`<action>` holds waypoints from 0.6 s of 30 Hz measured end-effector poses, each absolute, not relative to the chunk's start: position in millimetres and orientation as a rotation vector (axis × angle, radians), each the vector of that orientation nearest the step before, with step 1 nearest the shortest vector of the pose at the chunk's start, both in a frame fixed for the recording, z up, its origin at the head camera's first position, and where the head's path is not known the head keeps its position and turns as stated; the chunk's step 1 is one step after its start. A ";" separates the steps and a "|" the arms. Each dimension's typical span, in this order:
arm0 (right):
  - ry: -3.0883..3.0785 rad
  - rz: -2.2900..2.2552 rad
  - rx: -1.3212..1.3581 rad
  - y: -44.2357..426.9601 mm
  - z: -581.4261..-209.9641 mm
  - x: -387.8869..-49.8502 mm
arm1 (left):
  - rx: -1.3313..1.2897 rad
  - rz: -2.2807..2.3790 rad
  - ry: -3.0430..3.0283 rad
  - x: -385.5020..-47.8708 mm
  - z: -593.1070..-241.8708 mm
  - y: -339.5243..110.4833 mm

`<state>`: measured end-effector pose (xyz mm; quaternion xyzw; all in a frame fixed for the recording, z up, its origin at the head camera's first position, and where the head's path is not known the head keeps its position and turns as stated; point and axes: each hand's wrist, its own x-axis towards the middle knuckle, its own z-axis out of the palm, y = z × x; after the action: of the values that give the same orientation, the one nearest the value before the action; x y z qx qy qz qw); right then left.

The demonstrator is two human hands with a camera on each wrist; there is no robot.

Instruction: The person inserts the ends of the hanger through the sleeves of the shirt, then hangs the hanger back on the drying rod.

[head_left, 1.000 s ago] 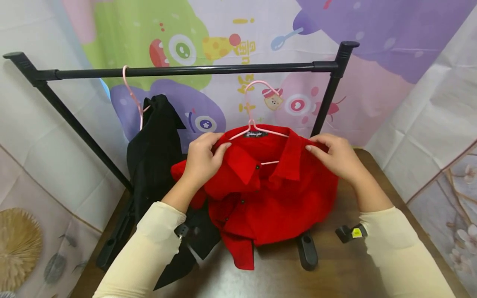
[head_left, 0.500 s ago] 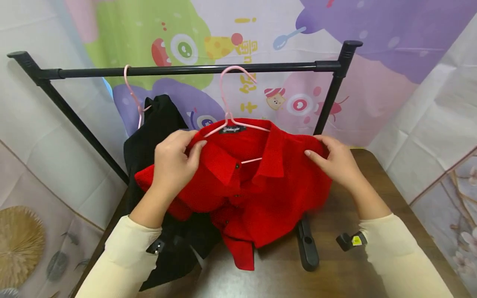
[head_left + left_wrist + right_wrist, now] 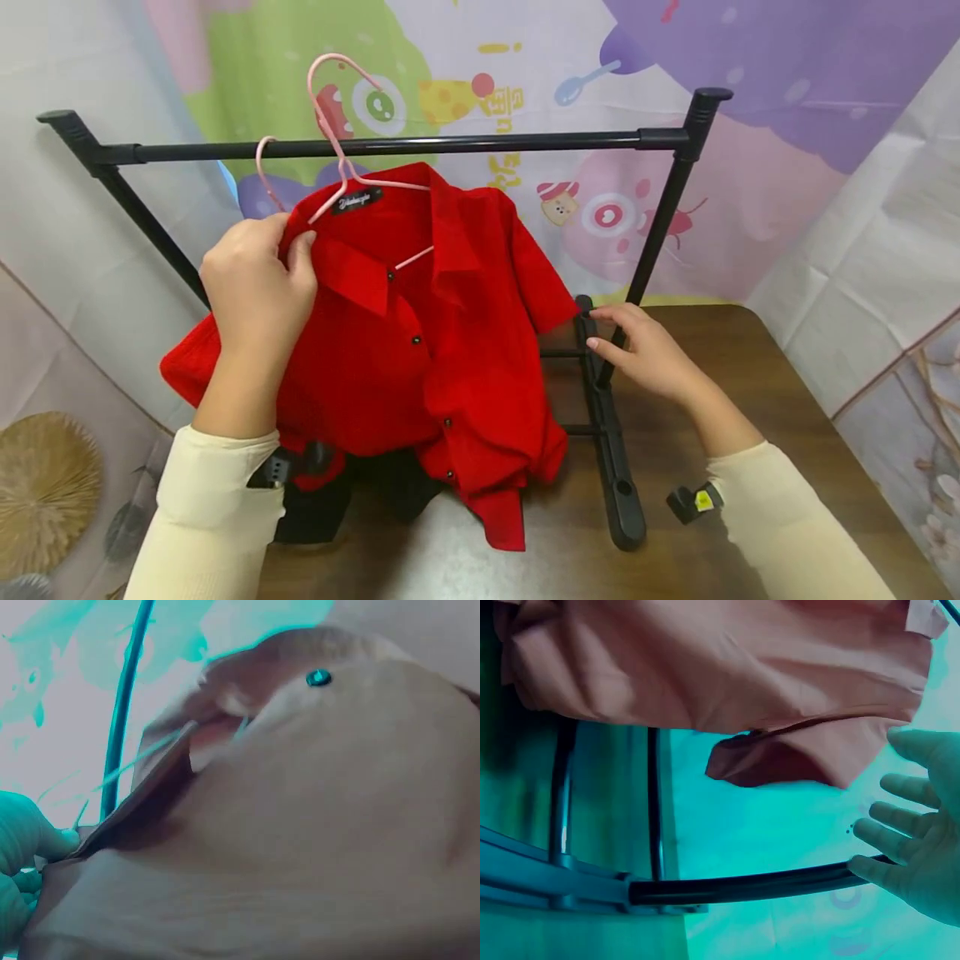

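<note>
A red short-sleeved shirt (image 3: 360, 358) hangs on a pink hanger (image 3: 330, 117), whose hook is above the black rail (image 3: 480, 143) in the head view, not visibly on it. My left hand (image 3: 258, 283) pinches the shirt at the shoulder beside the collar, thumb in front; the left wrist view shows the same hold on the shirt (image 3: 247, 840). Right of the shirt, my right hand (image 3: 648, 350) is off the cloth, fingers loosely extended. In the right wrist view, the right hand (image 3: 922, 832) has spread fingers near the sleeve (image 3: 795, 754).
Another pink hanger (image 3: 264, 171) hooks over the rail's left part. Black clothing (image 3: 390, 483) shows below the red shirt, mostly hidden behind it. The rack's right foot (image 3: 618, 492) stands on the brown wooden table (image 3: 720, 400). A patterned cloth (image 3: 525, 33) forms the backdrop.
My left hand has carried the shirt and hanger left and up, the hook rising from below the rail to above it. My right hand has let go of the shirt's other shoulder.
</note>
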<state>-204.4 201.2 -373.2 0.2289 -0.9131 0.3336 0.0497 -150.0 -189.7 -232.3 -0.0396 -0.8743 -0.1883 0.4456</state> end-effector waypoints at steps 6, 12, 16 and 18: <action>-2.756 1.080 0.754 199.6 -381.4 -202.8 | -0.062 -0.402 -2.242 -161.7 -236.3 -188.4; -2.760 1.108 0.760 197.8 -389.0 -201.3 | -0.105 -0.377 -2.246 -169.7 -259.0 -169.2; -2.757 1.124 0.775 196.3 -394.3 -199.0 | -0.130 -0.361 -2.224 -174.1 -276.8 -157.0; -2.757 1.133 0.780 195.8 -397.3 -198.4 | -0.130 -0.356 -2.219 -174.3 -282.9 -152.5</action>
<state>-198.4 195.8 -397.3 0.2530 -0.8945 0.3675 0.0303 -174.3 -152.5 -282.9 -0.0521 -0.8896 -0.1425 0.4308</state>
